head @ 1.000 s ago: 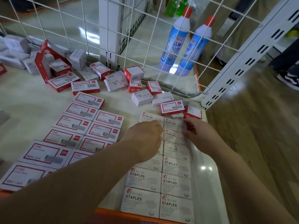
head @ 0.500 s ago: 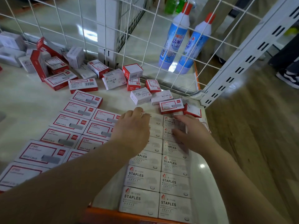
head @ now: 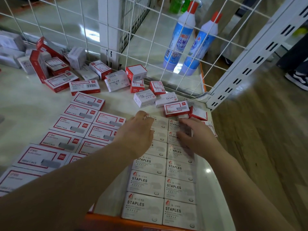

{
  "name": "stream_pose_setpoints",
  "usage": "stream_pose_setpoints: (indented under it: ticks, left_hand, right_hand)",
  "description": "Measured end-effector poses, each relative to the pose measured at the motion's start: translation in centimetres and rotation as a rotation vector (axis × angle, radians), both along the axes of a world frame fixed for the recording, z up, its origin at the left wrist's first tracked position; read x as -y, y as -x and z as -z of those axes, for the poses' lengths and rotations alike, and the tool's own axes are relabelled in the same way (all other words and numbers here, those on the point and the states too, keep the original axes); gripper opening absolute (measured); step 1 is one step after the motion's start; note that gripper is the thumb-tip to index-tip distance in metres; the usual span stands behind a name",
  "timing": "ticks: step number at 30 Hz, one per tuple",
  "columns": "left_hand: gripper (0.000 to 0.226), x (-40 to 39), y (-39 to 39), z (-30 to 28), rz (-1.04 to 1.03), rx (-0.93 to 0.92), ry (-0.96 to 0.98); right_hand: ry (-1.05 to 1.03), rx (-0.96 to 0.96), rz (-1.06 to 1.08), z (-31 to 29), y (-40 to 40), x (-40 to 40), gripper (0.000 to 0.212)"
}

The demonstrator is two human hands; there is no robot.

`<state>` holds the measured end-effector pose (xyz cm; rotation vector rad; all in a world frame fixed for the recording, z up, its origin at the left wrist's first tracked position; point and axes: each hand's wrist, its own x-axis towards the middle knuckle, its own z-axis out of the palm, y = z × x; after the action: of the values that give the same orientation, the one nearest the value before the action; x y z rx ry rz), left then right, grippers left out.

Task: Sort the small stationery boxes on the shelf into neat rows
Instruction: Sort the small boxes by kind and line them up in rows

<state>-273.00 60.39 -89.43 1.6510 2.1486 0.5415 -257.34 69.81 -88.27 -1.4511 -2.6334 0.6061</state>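
Note:
Two neat columns of white STAPLES boxes [head: 146, 182] run from the shelf's front edge toward the back at the right. My left hand [head: 135, 134] rests palm down on the far end of the left column, fingers touching the top box. My right hand [head: 195, 135] lies flat on the far boxes of the right column, fingers spread and pointing left. Left of these columns, red-bordered white staple boxes [head: 70, 126] lie in two tidy rows. A loose jumble of red and white boxes [head: 116, 82] sits along the wire back.
A white wire grid [head: 150, 47] closes the shelf's back. Two blue cleaner bottles [head: 176, 42] stand behind it. A white slotted upright [head: 250, 64] marks the right corner, with wooden floor beyond. The shelf's orange front lip [head: 108, 220] is near me. A person's shoe [head: 298, 79] is at far right.
Both hands have slid back toward me along the two STAPLES columns, then settled flat on the far boxes. The view has shifted slightly nearer.

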Motion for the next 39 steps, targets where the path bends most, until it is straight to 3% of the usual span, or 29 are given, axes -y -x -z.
stream_pose_setpoints:
  ticks: [10, 39]
  left_hand:
    - [0.039, -0.28, 0.15, -0.06, 0.037, -0.092, 0.000]
    - [0.040, -0.12, 0.25, -0.18, 0.035, -0.055, -0.001]
  right_hand:
    - [-0.016, 0.029, -0.011, 0.13, 0.04, 0.18, 0.046]
    - [-0.023, -0.014, 0.027, 0.77, -0.06, 0.07, 0.050]
